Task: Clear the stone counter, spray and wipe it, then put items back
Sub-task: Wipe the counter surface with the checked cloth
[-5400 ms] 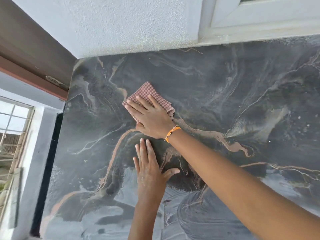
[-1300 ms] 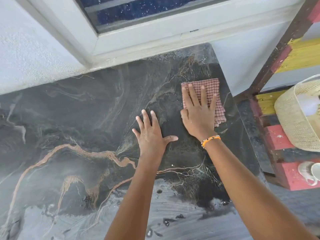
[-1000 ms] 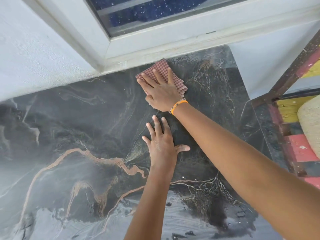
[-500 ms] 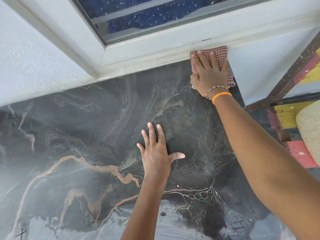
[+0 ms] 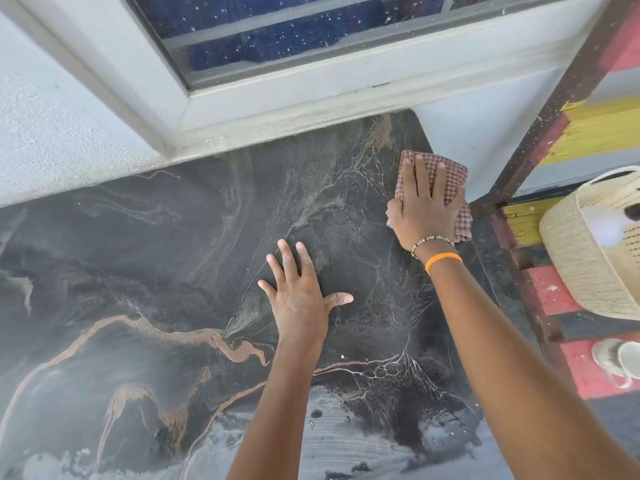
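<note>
1. A person's right hand [image 5: 424, 202] presses a checked cloth [image 5: 453, 176] flat, fingers straight and spread, at the far right edge of the dark stone counter [image 5: 156, 254].
2. The left hand [image 5: 299, 299] rests palm-down mid-counter, fingers splayed, holding nothing.
3. A window frame [image 5: 277, 95] borders the counter's far side.
4. Right of the counter, a woven basket [image 5: 588, 258] sits on a painted wooden rack [image 5: 554, 296].
</note>
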`<state>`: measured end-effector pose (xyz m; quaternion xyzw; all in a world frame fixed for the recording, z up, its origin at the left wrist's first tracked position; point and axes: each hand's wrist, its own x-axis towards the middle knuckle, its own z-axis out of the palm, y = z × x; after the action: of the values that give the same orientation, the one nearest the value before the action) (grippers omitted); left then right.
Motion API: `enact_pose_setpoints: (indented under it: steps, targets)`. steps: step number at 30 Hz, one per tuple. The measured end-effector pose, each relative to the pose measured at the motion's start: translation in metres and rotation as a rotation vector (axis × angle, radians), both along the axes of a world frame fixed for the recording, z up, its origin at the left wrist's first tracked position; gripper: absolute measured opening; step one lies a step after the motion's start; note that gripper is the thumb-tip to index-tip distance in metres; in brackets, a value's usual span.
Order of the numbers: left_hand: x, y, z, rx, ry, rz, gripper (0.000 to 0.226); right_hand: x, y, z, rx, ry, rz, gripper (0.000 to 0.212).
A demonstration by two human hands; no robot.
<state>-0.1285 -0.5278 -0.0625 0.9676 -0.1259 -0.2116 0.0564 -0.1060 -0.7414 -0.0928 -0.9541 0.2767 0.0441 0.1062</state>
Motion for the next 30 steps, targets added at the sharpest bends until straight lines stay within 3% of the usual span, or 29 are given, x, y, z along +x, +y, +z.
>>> enact_pose_setpoints:
  steps: [4, 8, 12, 17, 21, 25, 30]
  targets:
    - [0.000, 0.000, 0.001, -0.012, -0.018, -0.004, 0.110, -0.020, 0.030, 0.001, -0.041, 0.021, 0.149, 0.064]
    - [-0.017, 0.017, 0.002, -0.246, -0.038, 0.046, 0.115, -0.025, 0.075, 0.002, -0.012, 0.007, 0.292, 0.065]
    - [-0.058, 0.065, 0.003, -0.276, -0.093, 0.143, 0.119, -0.018, 0.132, 0.003, 0.026, -0.010, 0.434, 0.066]
    - [-0.105, 0.118, 0.014, -0.289, -0.056, 0.395, 0.137, -0.025, 0.230, 0.012, 0.120, -0.025, 0.782, 0.064]
    - [-0.124, 0.136, 0.020, -0.293, -0.048, 0.537, 0.130, -0.046, 0.280, 0.015, 0.140, 0.009, 1.086, 0.059]
    - [-0.134, 0.137, 0.020, -0.287, 0.000, 0.481, 0.134, -0.067, 0.261, 0.012, 0.124, -0.021, 1.067, 0.060]
    - [-0.144, 0.114, 0.015, -0.404, 0.018, 0.251, 0.127, -0.090, 0.185, 0.007, 0.072, -0.057, 0.803, 0.067]
